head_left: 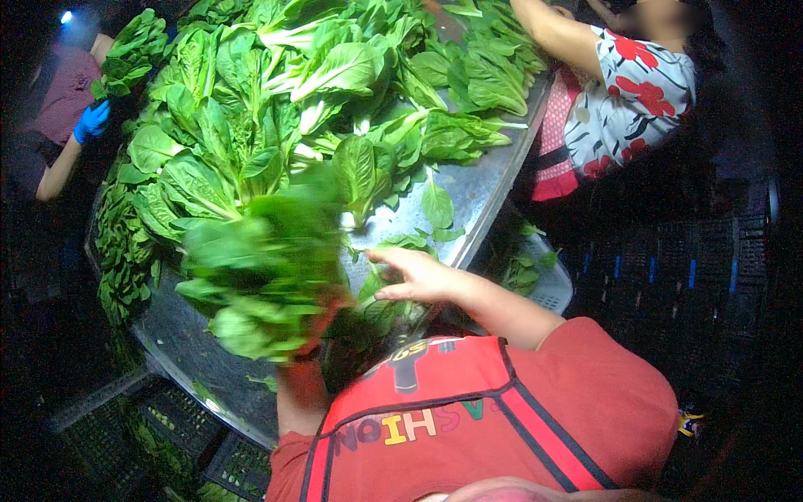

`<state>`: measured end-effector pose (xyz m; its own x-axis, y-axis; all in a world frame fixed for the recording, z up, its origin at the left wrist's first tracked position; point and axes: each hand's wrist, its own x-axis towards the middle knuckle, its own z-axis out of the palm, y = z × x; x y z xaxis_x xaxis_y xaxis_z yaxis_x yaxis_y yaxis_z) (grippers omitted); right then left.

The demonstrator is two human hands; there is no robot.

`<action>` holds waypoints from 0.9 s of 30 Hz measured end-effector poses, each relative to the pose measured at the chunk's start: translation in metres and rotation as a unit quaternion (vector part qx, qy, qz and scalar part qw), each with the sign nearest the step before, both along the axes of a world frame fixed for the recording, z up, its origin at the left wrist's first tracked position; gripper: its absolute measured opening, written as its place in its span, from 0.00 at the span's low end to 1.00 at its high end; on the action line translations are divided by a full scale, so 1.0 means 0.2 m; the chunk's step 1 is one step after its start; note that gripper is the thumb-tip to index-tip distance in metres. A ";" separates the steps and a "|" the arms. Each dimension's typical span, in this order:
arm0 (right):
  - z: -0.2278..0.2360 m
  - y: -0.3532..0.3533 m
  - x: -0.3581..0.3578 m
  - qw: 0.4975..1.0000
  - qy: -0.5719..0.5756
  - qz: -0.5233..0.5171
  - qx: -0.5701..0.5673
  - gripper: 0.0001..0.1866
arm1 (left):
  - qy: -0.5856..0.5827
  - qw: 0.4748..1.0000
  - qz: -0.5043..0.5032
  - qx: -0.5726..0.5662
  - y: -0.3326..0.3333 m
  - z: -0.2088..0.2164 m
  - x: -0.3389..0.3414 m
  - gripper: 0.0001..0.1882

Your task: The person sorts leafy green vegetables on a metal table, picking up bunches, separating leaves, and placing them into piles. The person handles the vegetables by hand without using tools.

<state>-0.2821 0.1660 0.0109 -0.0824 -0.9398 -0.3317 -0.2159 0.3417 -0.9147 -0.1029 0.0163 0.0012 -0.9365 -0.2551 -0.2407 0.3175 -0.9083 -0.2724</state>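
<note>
My left hand is wrapped round the base of a bunch of leafy greens, blurred by motion, above the near side of the metal table. The leaves hide most of its fingers. Just right of the bunch, my right hand reaches in with thumb and fingers apart and nothing between them. Loose leaves lie beneath it at the table's edge. Past both hands rises a large heap of leafy greens with pale stems.
A co-worker in a flowered top stands at the right edge of the table. At the far left, another person's blue-gloved hand is beside a bunch of greens. Dark crates sit below left; a white basket holds leaves at right.
</note>
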 end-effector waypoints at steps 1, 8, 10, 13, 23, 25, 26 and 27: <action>0.02 0.00 -0.01 0.979 -0.181 -0.092 -0.016 0.34 | 0.016 0.997 -0.039 -0.064 0.04 0.06 -0.04 0.31; -0.05 0.05 0.05 0.987 0.098 0.001 -0.126 0.30 | -0.218 0.952 -0.158 -0.143 0.25 0.05 -0.25 0.26; -0.21 0.12 0.04 0.994 0.077 0.069 -0.027 0.28 | -0.231 0.588 -0.067 -0.772 0.23 0.16 -0.27 0.20; -0.11 0.07 -0.04 0.986 -0.152 -0.072 -0.010 0.27 | -0.161 0.320 -0.109 -0.927 0.19 0.26 -0.41 0.21; 0.05 -0.06 -0.90 0.882 -0.147 -0.433 -0.116 0.25 | -0.225 0.732 0.005 -0.643 0.03 0.24 -0.45 0.58; 0.11 -0.03 -1.19 0.855 -0.094 -0.489 -0.148 0.25 | -0.260 0.739 -0.023 -0.621 -0.01 0.22 -0.38 0.56; 0.14 -0.01 -1.33 0.842 -0.073 -0.510 -0.159 0.25 | -0.271 0.743 -0.033 -0.611 -0.01 0.19 -0.35 0.55; 0.17 0.00 -1.46 0.831 -0.056 -0.527 -0.170 0.24 | -0.285 0.742 -0.052 -0.605 0.00 0.19 -0.33 0.55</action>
